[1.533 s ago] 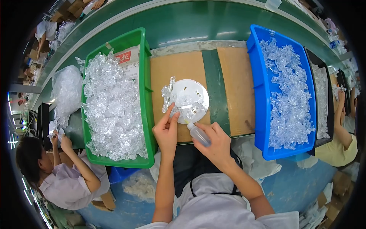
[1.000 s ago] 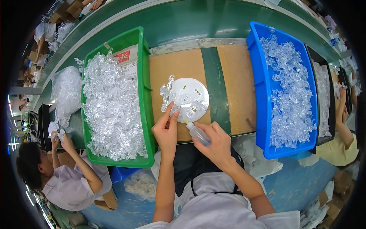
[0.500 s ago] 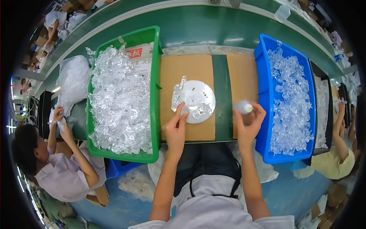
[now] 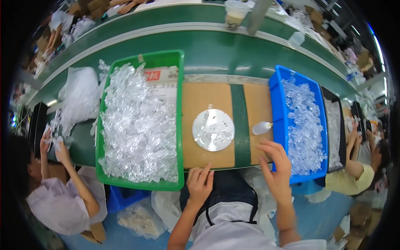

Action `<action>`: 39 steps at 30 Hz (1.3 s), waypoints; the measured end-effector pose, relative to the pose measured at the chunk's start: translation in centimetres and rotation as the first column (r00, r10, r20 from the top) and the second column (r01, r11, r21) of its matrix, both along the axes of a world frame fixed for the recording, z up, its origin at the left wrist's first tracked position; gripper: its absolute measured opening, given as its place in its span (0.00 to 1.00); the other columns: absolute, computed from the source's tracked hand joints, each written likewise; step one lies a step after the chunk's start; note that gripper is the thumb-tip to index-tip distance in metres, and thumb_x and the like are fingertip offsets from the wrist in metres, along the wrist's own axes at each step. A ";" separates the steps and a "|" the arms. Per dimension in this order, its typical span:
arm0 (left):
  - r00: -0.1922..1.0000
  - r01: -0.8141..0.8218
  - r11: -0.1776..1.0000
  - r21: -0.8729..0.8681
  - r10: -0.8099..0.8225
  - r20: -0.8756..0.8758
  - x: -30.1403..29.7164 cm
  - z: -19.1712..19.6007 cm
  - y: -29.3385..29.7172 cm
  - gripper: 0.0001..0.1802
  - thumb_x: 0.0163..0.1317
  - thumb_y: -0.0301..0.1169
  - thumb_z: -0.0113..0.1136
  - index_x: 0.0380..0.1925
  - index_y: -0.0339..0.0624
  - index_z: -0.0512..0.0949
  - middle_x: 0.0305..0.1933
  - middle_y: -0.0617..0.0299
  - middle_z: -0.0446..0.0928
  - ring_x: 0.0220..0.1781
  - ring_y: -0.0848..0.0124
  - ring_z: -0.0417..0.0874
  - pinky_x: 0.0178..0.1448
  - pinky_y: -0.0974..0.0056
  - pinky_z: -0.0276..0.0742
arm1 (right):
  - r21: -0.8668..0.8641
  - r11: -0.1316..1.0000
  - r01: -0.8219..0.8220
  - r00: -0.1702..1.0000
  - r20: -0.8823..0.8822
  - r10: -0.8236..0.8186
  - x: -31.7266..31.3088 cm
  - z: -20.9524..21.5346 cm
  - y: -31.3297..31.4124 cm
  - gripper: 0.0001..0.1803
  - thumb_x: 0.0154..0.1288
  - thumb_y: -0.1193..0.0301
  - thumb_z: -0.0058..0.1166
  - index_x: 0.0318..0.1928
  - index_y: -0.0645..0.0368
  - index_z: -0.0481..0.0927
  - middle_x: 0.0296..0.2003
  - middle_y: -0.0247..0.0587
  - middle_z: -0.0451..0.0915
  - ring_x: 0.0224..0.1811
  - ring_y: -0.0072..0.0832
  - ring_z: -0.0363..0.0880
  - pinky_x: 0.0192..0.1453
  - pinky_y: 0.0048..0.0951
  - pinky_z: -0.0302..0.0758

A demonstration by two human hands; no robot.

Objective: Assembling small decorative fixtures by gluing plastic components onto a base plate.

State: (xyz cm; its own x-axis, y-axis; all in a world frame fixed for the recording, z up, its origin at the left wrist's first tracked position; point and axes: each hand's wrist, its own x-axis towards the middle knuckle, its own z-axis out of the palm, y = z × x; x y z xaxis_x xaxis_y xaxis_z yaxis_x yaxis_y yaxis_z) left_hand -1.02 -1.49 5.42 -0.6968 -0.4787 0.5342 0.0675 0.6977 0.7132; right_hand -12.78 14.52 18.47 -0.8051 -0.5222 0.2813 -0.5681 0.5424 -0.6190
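A round silvery-white disc lies on the left cardboard sheet, with clear plastic pieces and a few small dark spots on it. By the table's front edge, below the disc, my left hand holds nothing, its fingers loosely extended. My right hand is open and empty, thumb and fingers apart, just nearer me than a small white squeeze bottle with a yellowish tip. That bottle is on the right cardboard sheet, touched by neither hand.
Left of the disc, a green bin holds a heap of clear plastic pieces and a newspaper sheet. To the right, a blue bin holds more. A lidded cup stands on the far ledge. Co-workers sit on both sides.
My right hand has put the bottle down on the right cardboard and let go. My left hand has drawn back from the clear piece at the disc to the table edge. The view has shifted.
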 end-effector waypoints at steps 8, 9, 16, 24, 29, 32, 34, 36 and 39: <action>0.996 0.072 0.997 -0.001 -0.072 -0.055 -2.7 0.4 -1.2 0.14 0.49 0.20 0.60 0.39 0.36 0.79 0.25 0.56 0.69 0.28 0.60 0.72 0.31 0.61 0.67 | 0.714 0.337 -0.613 0.428 -0.059 0.902 -12.4 2.8 -14.5 0.15 0.50 0.74 0.52 0.41 0.49 0.78 0.41 0.36 0.78 0.40 0.37 0.78 0.39 0.35 0.75; 0.994 0.069 0.998 -0.009 -0.069 -0.083 -2.8 0.4 -1.4 0.13 0.49 0.20 0.60 0.37 0.35 0.79 0.25 0.55 0.69 0.27 0.59 0.72 0.29 0.60 0.66 | 0.772 0.228 -0.593 0.398 0.035 0.917 -12.8 3.0 -15.5 0.12 0.50 0.73 0.52 0.38 0.48 0.78 0.38 0.34 0.79 0.36 0.36 0.79 0.36 0.37 0.75; 0.998 0.036 0.999 -0.040 -0.038 -0.058 -3.3 -0.3 -2.4 0.15 0.47 0.19 0.60 0.39 0.36 0.79 0.26 0.55 0.71 0.31 0.57 0.75 0.37 0.59 0.73 | 0.702 0.545 -0.458 0.711 -0.079 0.699 -26.9 1.7 -17.3 0.12 0.45 0.68 0.58 0.35 0.46 0.81 0.28 0.39 0.80 0.34 0.40 0.79 0.35 0.40 0.75; 0.998 -0.067 0.998 -0.013 0.067 0.008 -3.8 -1.0 -2.0 0.14 0.51 0.22 0.56 0.40 0.35 0.79 0.27 0.53 0.71 0.31 0.54 0.74 0.36 0.57 0.72 | 0.625 0.731 0.273 0.911 -0.411 0.012 -42.8 3.8 -9.4 0.23 0.47 0.64 0.60 0.48 0.49 0.77 0.35 0.39 0.81 0.40 0.39 0.79 0.41 0.39 0.75; 0.978 -0.179 0.982 -0.051 0.184 0.101 -3.8 -1.8 -1.7 0.14 0.53 0.24 0.56 0.42 0.35 0.78 0.35 0.51 0.73 0.35 0.54 0.75 0.39 0.58 0.74 | 0.519 0.797 0.309 0.951 -0.183 -0.250 -43.5 2.7 -1.7 0.33 0.44 0.56 0.64 0.52 0.53 0.73 0.40 0.46 0.79 0.44 0.41 0.77 0.47 0.38 0.74; 0.980 -0.104 0.995 -0.011 0.104 0.167 -3.8 -2.2 -1.1 0.19 0.59 0.29 0.55 0.51 0.41 0.74 0.54 0.52 0.69 0.56 0.52 0.69 0.61 0.54 0.64 | 0.262 0.834 0.487 0.872 -0.207 -0.444 -50.2 0.1 3.7 0.44 0.41 0.49 0.66 0.55 0.63 0.68 0.46 0.56 0.75 0.49 0.46 0.74 0.52 0.39 0.71; 0.970 -0.119 0.987 -0.110 0.139 0.198 -4.4 -1.1 -1.1 0.19 0.58 0.28 0.54 0.50 0.35 0.74 0.49 0.46 0.71 0.51 0.51 0.72 0.57 0.53 0.68 | 0.098 0.824 0.558 0.815 -0.249 -0.523 -55.9 -1.9 5.8 0.50 0.40 0.46 0.66 0.57 0.69 0.65 0.49 0.60 0.73 0.52 0.48 0.72 0.55 0.40 0.70; 0.920 -0.244 0.969 -0.027 0.240 0.310 -4.4 0.5 0.0 0.18 0.58 0.27 0.53 0.48 0.31 0.74 0.47 0.44 0.72 0.50 0.49 0.73 0.56 0.52 0.70 | -0.025 0.718 0.696 0.702 -0.187 -0.687 -60.7 -3.5 6.0 0.57 0.38 0.44 0.66 0.58 0.77 0.59 0.54 0.66 0.67 0.57 0.52 0.67 0.60 0.40 0.65; 0.917 -0.237 0.967 0.092 0.192 0.349 -3.5 -0.5 -0.2 0.18 0.58 0.27 0.53 0.48 0.31 0.74 0.48 0.43 0.72 0.50 0.49 0.73 0.55 0.52 0.70 | -0.115 0.689 0.715 0.648 -0.258 -0.716 -68.0 -5.8 9.9 0.61 0.35 0.44 0.68 0.60 0.77 0.55 0.57 0.69 0.62 0.62 0.51 0.62 0.64 0.38 0.62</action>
State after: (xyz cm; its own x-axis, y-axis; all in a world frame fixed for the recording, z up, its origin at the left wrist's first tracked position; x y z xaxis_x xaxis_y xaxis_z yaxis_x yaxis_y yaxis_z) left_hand -4.57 -1.69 4.89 -0.6966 -0.6857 0.2113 -0.3317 0.5688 0.7526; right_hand -80.76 24.46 12.69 -0.8221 0.1858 0.5381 -0.1415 0.8488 -0.5094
